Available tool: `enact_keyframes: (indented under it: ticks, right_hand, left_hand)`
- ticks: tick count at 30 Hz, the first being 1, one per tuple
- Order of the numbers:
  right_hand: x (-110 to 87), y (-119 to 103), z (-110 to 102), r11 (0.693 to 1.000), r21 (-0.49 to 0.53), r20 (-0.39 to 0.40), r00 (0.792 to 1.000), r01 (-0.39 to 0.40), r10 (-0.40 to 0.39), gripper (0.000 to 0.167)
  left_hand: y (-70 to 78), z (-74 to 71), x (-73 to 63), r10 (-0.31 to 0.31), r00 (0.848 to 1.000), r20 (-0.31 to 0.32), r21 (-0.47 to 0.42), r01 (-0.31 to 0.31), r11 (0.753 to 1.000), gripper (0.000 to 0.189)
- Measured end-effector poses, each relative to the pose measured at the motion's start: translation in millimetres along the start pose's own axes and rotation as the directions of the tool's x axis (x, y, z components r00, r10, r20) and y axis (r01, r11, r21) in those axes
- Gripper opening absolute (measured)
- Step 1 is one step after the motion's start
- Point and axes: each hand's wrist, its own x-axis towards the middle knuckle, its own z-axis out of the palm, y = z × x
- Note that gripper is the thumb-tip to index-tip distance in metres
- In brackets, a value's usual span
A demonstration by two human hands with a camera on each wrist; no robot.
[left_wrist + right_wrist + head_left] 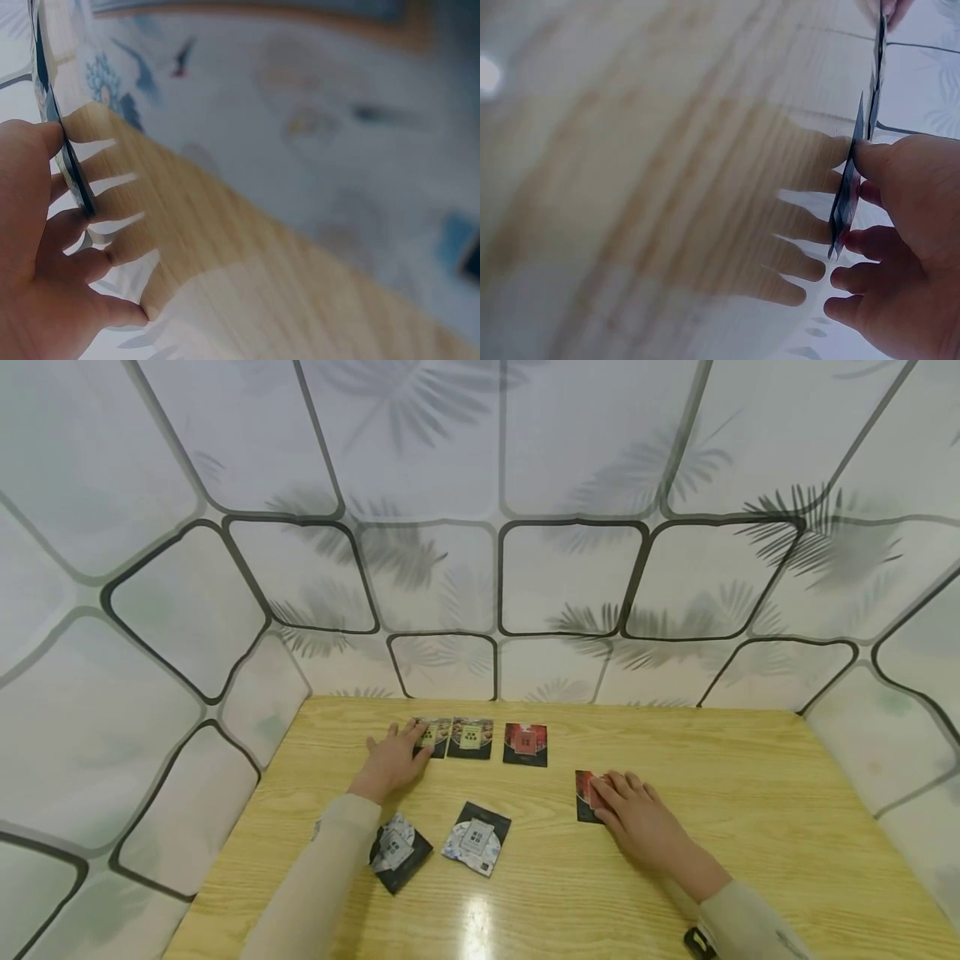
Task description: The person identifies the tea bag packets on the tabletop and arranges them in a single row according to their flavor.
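My left hand (392, 762) rests with spread fingers on a dark, flat packet with a yellow-green label (441, 747), whose left part it covers. Right beside that lies a second yellow-green-labelled packet (470, 739). A red-labelled packet (526, 745) follows to its right, with a gap between. Farther right and closer to me, my right hand (643, 818) lies over another red packet (584, 802), fingertips on its face. The right wrist view has the thumb and fingers touching this thin packet (846, 195) low over the wood.
Two grey-and-white packets lie nearer me, one tilted at mid-table (480, 837), the other beside the left sleeve (401, 856). A small black object (699, 942) sits by the right sleeve. Patterned cloth walls (570, 577) rise behind the wooden table (570, 893) and at its sides.
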Motion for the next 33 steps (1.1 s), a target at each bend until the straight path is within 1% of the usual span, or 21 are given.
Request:
enact_keyframes:
  ticks: [3,11,20,29,33]
  right_hand:
    - [4.9,-0.5,-0.1,1.000,0.016,0.004,1.000,-0.014,0.014,0.048]
    - [20.2,0.4,4.0,0.999,0.034,0.002,1.000,-0.012,0.012,0.047]
    - [40.1,5.8,7.8,0.999,0.042,-0.004,1.000,0.015,-0.015,0.047]
    - [60.2,8.5,6.0,0.998,0.051,0.089,0.995,-0.043,0.038,0.051]
    - [66.0,9.2,5.8,0.997,0.054,0.120,0.992,-0.051,0.045,0.051]
  left_hand:
    - [0.1,-0.4,-0.3,0.000,1.000,-0.003,-0.001,0.000,1.000,0.063]
    - [-0.5,-0.8,0.2,0.000,1.000,-0.009,0.015,0.000,1.000,0.063]
    - [0.5,-0.4,0.4,0.003,1.000,-0.008,0.004,-0.002,1.000,0.062]
    - [2.7,-3.5,-0.6,-0.001,1.000,-0.010,-0.006,0.001,1.000,0.062]
    - [1.7,-3.2,-0.9,0.002,1.000,-0.009,0.000,-0.002,1.000,0.063]
